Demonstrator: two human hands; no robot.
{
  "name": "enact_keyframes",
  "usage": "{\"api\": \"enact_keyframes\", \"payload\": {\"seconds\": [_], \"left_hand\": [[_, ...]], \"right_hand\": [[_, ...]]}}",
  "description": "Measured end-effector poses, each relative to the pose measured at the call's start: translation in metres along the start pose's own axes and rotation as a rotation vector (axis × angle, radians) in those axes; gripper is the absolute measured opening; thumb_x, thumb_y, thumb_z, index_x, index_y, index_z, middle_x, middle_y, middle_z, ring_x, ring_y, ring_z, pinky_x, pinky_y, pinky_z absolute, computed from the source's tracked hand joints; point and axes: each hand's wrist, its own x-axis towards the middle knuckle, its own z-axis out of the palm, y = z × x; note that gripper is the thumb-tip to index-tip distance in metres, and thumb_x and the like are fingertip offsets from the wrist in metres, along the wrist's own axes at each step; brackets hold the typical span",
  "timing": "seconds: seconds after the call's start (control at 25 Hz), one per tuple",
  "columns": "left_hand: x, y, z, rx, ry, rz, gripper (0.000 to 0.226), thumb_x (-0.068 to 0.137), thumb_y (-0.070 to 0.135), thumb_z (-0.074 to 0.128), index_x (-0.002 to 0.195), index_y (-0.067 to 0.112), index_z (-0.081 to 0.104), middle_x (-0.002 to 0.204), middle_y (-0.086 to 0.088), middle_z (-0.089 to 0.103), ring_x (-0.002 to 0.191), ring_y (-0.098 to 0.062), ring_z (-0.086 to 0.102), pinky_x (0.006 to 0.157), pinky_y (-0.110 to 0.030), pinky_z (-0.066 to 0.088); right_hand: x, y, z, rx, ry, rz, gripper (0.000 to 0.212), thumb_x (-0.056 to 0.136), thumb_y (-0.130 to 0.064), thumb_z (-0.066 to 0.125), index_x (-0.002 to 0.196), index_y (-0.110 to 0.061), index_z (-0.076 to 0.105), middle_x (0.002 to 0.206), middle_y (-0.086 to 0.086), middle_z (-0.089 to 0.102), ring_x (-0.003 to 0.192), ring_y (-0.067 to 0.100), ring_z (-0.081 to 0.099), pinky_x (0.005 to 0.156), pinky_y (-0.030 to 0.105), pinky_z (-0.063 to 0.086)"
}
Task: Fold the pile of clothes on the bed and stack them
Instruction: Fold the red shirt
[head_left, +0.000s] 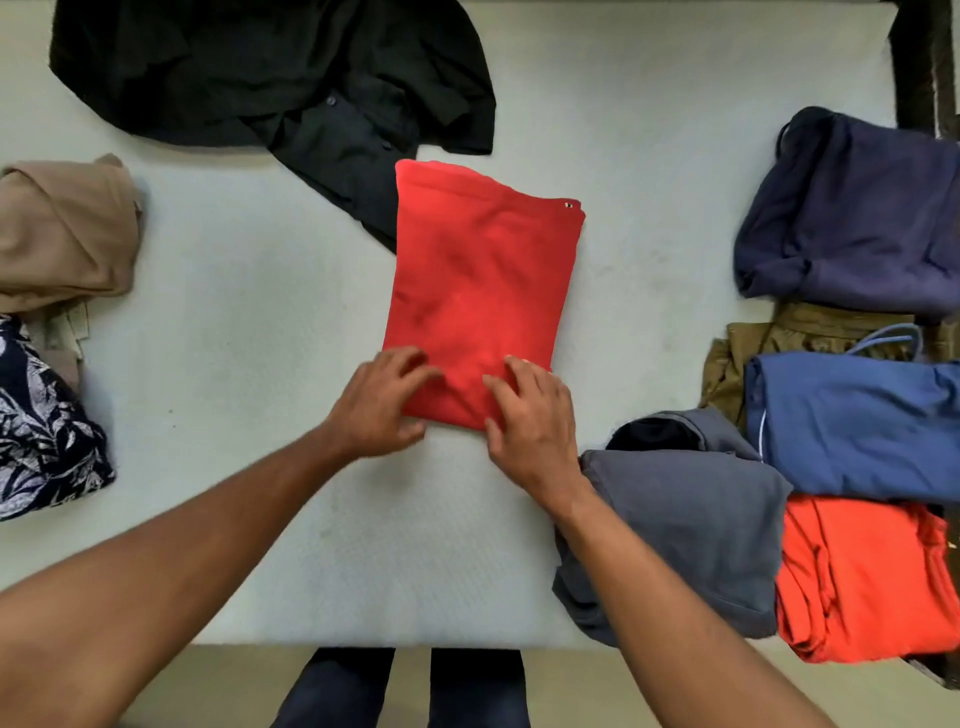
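Note:
A red garment (478, 280), folded into a long rectangle, lies in the middle of the pale bed (249, 312). My left hand (382, 402) grips its near left corner, fingers curled over the top and thumb under the edge. On the near right corner my right hand (530, 415) does the same, its fingers curled on the cloth. Unfolded clothes lie around: a black shirt (270, 78) at the back, a tan garment (62, 234) and a dark leaf-print one (41, 431) at the left.
At the right lie folded pieces: navy (852, 208), olive (748, 353), blue (852, 421), grey (691, 525) and orange (862, 577). The bed's near edge (363, 644) runs along the bottom, with my legs below it. A dark frame (924, 62) stands at the far right.

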Motion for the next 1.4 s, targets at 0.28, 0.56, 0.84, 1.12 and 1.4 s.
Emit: {"api": "enact_keyframes", "payload": {"seconds": [0.28,0.56,0.84,1.12,1.4], "left_hand": [[0.021,-0.004,0.008,0.240,-0.057,0.027,0.080,0.062,0.002,0.068,0.139,0.016,0.052,0.139,-0.017,0.049,0.118,-0.041,0.051,0.080,-0.048,0.054],[0.035,0.013,-0.040,0.138,-0.115,-0.021,0.041,0.080,0.011,0.059,0.114,0.026,0.074,0.107,-0.003,0.071,0.103,-0.031,0.064,0.079,-0.036,0.050],[-0.086,0.005,-0.042,-0.063,-0.742,-0.145,0.028,0.078,0.013,0.054,0.099,0.012,0.074,0.101,-0.013,0.073,0.090,-0.029,0.065,0.075,-0.028,0.046],[-0.099,-0.006,-0.048,-0.433,-0.435,-0.261,0.030,0.052,0.019,0.036,0.067,0.022,0.063,0.070,0.006,0.064,0.073,-0.015,0.060,0.061,-0.021,0.040],[-0.047,0.005,-0.067,-0.526,0.099,-0.410,0.027,0.084,0.012,0.057,0.106,0.021,0.070,0.101,0.003,0.069,0.096,-0.015,0.062,0.080,-0.028,0.048]], "right_hand": [[0.013,0.007,0.018,-0.264,-0.135,0.014,0.085,0.063,-0.010,0.073,0.145,-0.020,0.054,0.155,0.015,0.045,0.146,0.035,0.038,0.121,0.061,0.021],[0.045,-0.020,-0.023,-0.114,-0.161,0.220,0.014,0.080,-0.019,0.056,0.083,-0.015,0.069,0.086,0.009,0.070,0.083,0.037,0.064,0.069,0.038,0.046],[-0.051,-0.088,-0.026,0.269,-0.915,0.318,0.010,0.063,-0.020,0.064,0.060,-0.020,0.074,0.069,0.006,0.073,0.073,0.027,0.070,0.060,0.028,0.048],[-0.036,-0.075,-0.026,0.386,-0.852,0.460,0.021,0.044,-0.025,0.064,0.061,-0.015,0.070,0.060,-0.004,0.061,0.065,0.017,0.056,0.058,0.032,0.040],[-0.010,-0.051,-0.052,0.275,-0.247,0.622,0.029,0.087,-0.023,0.058,0.112,-0.029,0.070,0.108,-0.004,0.071,0.104,0.023,0.065,0.086,0.036,0.051]]}}
